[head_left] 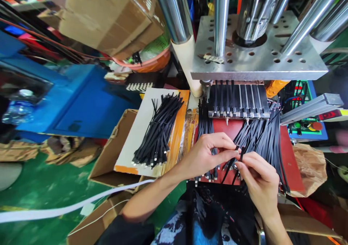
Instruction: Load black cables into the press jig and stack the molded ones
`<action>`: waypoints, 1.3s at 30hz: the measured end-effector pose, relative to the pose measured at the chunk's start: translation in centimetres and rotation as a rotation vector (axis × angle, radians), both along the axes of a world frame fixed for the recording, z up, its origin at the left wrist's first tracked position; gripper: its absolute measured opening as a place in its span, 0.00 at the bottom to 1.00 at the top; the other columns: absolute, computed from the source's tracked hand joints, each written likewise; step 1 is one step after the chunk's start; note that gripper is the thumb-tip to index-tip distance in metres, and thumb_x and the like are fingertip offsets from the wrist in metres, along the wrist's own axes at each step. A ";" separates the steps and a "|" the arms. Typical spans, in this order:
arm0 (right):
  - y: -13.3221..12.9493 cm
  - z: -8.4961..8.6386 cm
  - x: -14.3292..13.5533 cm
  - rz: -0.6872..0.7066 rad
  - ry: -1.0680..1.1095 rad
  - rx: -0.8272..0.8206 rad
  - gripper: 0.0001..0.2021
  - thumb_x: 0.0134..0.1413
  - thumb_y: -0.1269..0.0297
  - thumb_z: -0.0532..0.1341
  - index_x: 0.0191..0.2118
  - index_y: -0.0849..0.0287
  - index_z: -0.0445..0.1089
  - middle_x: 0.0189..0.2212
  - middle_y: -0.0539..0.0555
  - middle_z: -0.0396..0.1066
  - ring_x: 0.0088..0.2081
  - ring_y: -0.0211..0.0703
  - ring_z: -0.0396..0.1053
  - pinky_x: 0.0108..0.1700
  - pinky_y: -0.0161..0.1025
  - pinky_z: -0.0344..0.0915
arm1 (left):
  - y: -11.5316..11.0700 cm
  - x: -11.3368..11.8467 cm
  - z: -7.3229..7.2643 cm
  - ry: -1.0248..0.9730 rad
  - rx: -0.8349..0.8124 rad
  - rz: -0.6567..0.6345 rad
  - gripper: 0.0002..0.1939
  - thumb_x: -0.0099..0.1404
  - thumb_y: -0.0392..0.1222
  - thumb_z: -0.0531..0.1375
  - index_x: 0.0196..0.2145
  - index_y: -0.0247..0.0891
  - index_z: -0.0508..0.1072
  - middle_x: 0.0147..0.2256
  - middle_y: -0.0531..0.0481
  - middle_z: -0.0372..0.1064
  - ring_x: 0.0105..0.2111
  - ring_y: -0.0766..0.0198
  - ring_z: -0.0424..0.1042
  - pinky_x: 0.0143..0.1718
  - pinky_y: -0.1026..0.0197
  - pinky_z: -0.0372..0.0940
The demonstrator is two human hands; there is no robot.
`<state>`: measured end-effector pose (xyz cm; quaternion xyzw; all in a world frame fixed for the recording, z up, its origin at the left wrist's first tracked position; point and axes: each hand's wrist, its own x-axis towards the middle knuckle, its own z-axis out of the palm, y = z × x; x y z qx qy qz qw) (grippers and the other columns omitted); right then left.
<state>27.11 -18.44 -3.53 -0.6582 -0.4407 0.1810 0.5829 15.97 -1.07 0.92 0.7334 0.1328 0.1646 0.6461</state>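
Where the two hands meet over the red plate, I see one black strip pinched between them: the left hand closes thumb and forefinger on it, and the right hand nips its end with curled fingertips. The strip lies just above a loose pile of like strips fanned over the plate. Behind, more strips sit side by side in the fixture beneath the drilled press plate. To the left, a tied bundle rests on a board across an open carton. I can read no writing on any part.
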 end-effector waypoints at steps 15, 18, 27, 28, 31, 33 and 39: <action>-0.4 0.6 3.4 0.519 0.276 -0.556 0.19 0.73 0.51 0.61 0.31 0.57 0.70 0.28 0.50 0.71 0.31 0.39 0.70 0.34 0.35 0.67 | 7.2 8.5 -2.3 0.003 0.730 0.360 0.09 0.75 0.35 0.62 0.35 0.35 0.80 0.34 0.49 0.76 0.33 0.63 0.74 0.42 0.59 0.70; 3.1 3.1 8.7 0.417 0.148 -0.472 0.21 0.68 0.47 0.65 0.29 0.57 0.72 0.24 0.49 0.71 0.27 0.39 0.70 0.30 0.35 0.65 | 9.6 11.7 -3.8 0.139 0.848 0.356 0.10 0.74 0.33 0.61 0.34 0.35 0.79 0.34 0.46 0.77 0.36 0.59 0.76 0.46 0.55 0.71; 14.2 2.2 17.8 0.199 -0.138 -0.317 0.21 0.61 0.41 0.68 0.34 0.56 0.76 0.23 0.49 0.72 0.21 0.38 0.66 0.25 0.37 0.60 | 8.5 9.6 -4.9 -0.129 0.976 0.173 0.16 0.76 0.38 0.58 0.59 0.35 0.73 0.54 0.38 0.74 0.52 0.55 0.78 0.58 0.50 0.74; 14.6 1.7 18.0 0.189 -0.189 -0.304 0.19 0.63 0.43 0.68 0.34 0.56 0.76 0.23 0.49 0.71 0.22 0.38 0.66 0.27 0.37 0.60 | 8.3 9.0 -5.0 -0.165 1.053 0.075 0.15 0.76 0.37 0.58 0.57 0.34 0.74 0.55 0.36 0.74 0.57 0.52 0.76 0.61 0.48 0.72; 15.1 0.6 18.3 0.159 -0.332 -0.282 0.13 0.66 0.51 0.67 0.34 0.55 0.76 0.24 0.49 0.71 0.25 0.39 0.65 0.30 0.38 0.60 | 8.1 8.1 -5.2 -0.153 1.212 -0.089 0.14 0.76 0.35 0.57 0.56 0.34 0.77 0.58 0.35 0.75 0.62 0.49 0.72 0.64 0.43 0.70; 15.1 0.3 18.3 0.135 -0.381 -0.285 0.12 0.66 0.53 0.66 0.34 0.55 0.76 0.26 0.50 0.72 0.26 0.41 0.64 0.30 0.39 0.59 | 8.1 7.9 -5.3 -0.121 1.252 -0.117 0.16 0.76 0.33 0.57 0.58 0.34 0.76 0.60 0.35 0.75 0.64 0.50 0.72 0.65 0.42 0.70; 14.6 0.5 18.4 0.141 -0.256 -0.270 0.13 0.65 0.54 0.66 0.32 0.56 0.75 0.22 0.48 0.68 0.24 0.38 0.62 0.29 0.38 0.56 | 7.4 8.4 -5.8 -0.158 1.265 -0.014 0.14 0.77 0.34 0.59 0.55 0.31 0.79 0.58 0.36 0.78 0.62 0.50 0.76 0.64 0.45 0.72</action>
